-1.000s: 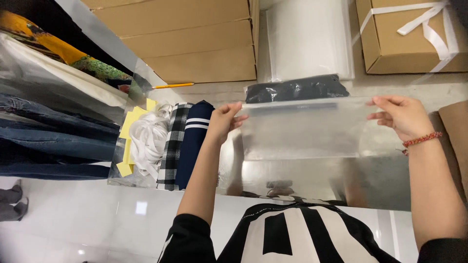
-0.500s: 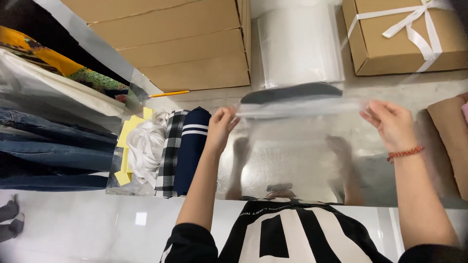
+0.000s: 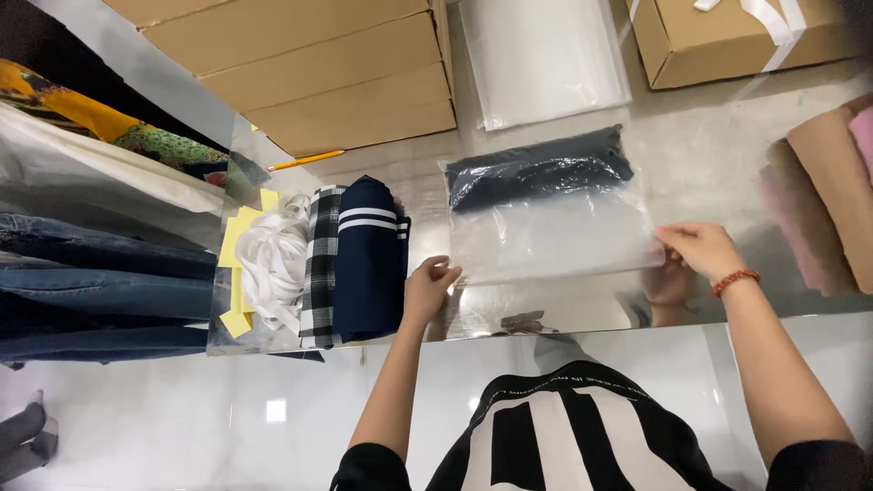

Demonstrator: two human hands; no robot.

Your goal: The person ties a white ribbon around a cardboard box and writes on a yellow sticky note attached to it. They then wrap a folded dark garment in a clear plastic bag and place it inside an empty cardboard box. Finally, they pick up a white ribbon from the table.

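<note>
Left hand [image 3: 427, 289] and right hand [image 3: 700, 250], fingers pinched together, hold the clear bag's [image 3: 550, 232] near corners.

Left hand [image 3: 429, 285]: forearm bare and extended forward, fingers curled in a pinch, thumb on top. Right hand [image 3: 700, 248]: forearm bare, red beaded bracelet [image 3: 735, 281] at the wrist, fingertips pinched together, pointing left.
</note>
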